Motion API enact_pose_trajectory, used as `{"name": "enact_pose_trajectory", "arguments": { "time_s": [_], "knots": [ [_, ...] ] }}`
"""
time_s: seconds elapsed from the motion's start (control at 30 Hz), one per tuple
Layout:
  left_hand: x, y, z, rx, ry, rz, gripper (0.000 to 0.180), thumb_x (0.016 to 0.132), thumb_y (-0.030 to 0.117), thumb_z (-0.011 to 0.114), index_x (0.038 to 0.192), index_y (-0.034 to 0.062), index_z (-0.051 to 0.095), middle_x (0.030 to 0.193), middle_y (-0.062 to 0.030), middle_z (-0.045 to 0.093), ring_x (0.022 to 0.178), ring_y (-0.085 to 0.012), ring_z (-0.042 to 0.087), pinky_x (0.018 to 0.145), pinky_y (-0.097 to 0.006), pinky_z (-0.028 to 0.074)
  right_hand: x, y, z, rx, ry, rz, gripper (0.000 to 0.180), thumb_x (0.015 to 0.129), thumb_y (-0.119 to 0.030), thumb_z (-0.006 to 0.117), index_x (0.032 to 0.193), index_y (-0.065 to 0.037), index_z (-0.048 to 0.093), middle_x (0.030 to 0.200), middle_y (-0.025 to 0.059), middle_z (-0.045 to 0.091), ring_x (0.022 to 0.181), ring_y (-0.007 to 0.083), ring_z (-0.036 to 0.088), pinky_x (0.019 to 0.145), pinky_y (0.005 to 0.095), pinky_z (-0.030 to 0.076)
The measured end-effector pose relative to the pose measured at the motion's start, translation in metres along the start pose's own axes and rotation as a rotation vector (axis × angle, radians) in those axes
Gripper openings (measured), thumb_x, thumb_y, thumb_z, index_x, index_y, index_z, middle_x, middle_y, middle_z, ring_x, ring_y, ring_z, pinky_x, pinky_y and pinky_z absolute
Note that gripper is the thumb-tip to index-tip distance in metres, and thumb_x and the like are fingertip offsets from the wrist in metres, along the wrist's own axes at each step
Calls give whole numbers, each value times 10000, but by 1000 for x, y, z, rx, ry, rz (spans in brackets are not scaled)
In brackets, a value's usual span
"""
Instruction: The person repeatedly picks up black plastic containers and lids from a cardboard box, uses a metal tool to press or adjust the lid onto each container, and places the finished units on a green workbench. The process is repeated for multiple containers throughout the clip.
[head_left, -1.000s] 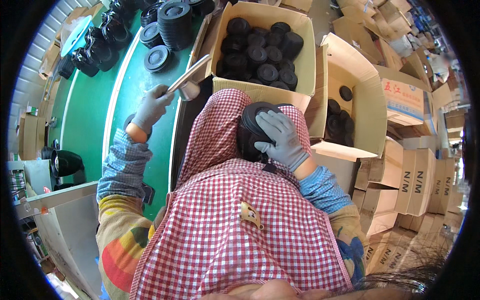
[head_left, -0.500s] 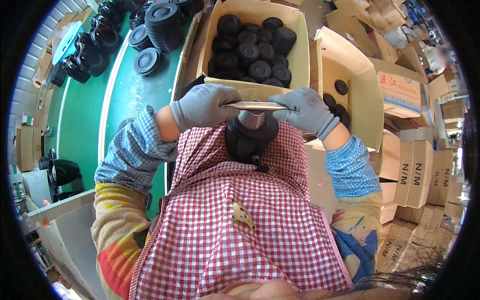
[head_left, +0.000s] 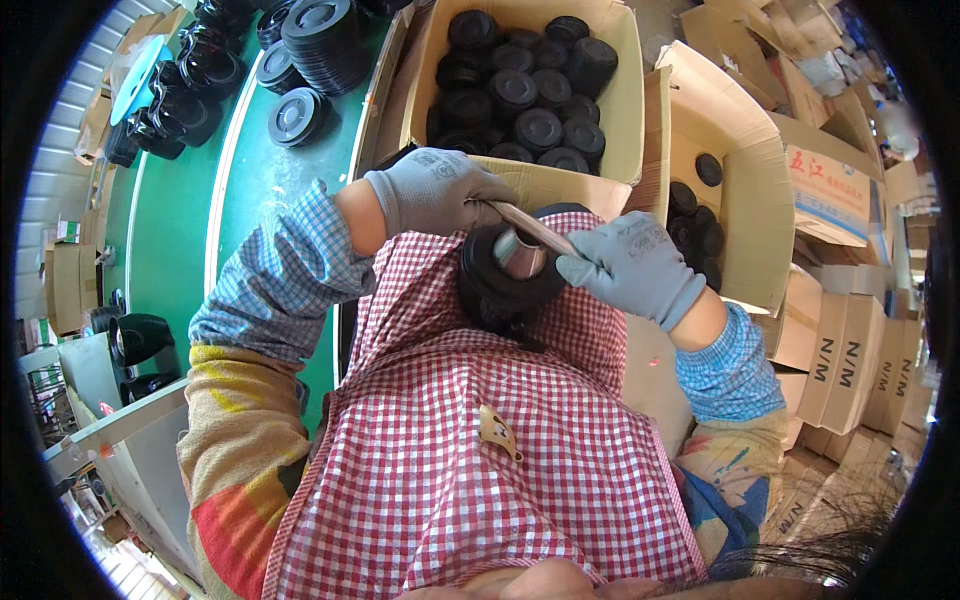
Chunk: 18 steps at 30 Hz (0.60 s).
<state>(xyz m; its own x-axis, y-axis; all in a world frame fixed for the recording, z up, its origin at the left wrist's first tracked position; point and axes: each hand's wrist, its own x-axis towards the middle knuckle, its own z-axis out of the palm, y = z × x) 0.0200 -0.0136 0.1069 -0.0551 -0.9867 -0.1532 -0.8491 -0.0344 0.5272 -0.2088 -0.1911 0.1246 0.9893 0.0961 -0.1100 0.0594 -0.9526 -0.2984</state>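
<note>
1. Green table (head_left: 165,230): ran down the left of the frame; a tall stack of black discs (head_left: 322,45) stood on it, upper left.
2. Open cardboard box (head_left: 570,184): upper centre, well filled with more dark discs.
3. Second cardboard box (head_left: 750,195): upper right, just beside the first, fewer discs inside.
4. Left hand (head_left: 435,190): gloved in grey, centre of frame, fingers curled round the left end of a metal tool (head_left: 522,252).
5. Right hand (head_left: 635,265): likewise gloved, lower than the left, gripping the tool's other end.
6. Black round part (head_left: 505,290): frame centre, over the lap, beneath the tool.
7. Tool: bar tilted down rightward; silver cup against the part's top, contact unclear.
</note>
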Motion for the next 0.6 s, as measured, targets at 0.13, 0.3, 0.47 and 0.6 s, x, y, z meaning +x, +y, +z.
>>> {"name": "enact_pose_trajectory", "arguments": {
  "time_s": [0.13, 0.3, 0.47, 0.6],
  "knots": [
    [9, -1, -9, -122, -176, -22, 331, 935, 234, 649, 1244, 118, 679, 1065, -151, 711, 1008, -339, 674, 891, -435, 525, 10, -1, 1, -58, -54, -9, 405, 974, -478, 526, 941, -131, 732, 759, 128, 694, 708, 322, 672, 670, 489, 490],
    [19, -30, 13, -252, -132, 57, 351, 901, 194, 661, 1222, 53, 677, 1078, -170, 707, 1009, -330, 670, 913, -417, 518, 12, -8, 27, 75, 213, -60, 559, 963, -381, 561, 1423, -65, 535, 1298, 173, 623, 1099, 333, 618, 950, 461, 477],
    [38, -41, 14, -456, -288, 14, 389, 886, 183, 700, 1237, 15, 702, 1235, -158, 693, 1160, -340, 632, 1075, -436, 455, 16, -17, 34, 143, 159, -77, 655, 929, -377, 589, 1492, -71, 452, 1511, 231, 429, 1356, 412, 440, 1142, 534, 314],
    [36, -75, 43, -198, 62, 478, 320, 902, 180, 633, 1143, -17, 708, 1228, -162, 691, 1129, -368, 647, 974, -446, 509, 18, -28, 30, 189, 87, -147, 731, 957, -541, 512, 1548, -125, 407, 1638, 241, 218, 1503, 446, 203, 1214, 576, 106]
  ]
}}
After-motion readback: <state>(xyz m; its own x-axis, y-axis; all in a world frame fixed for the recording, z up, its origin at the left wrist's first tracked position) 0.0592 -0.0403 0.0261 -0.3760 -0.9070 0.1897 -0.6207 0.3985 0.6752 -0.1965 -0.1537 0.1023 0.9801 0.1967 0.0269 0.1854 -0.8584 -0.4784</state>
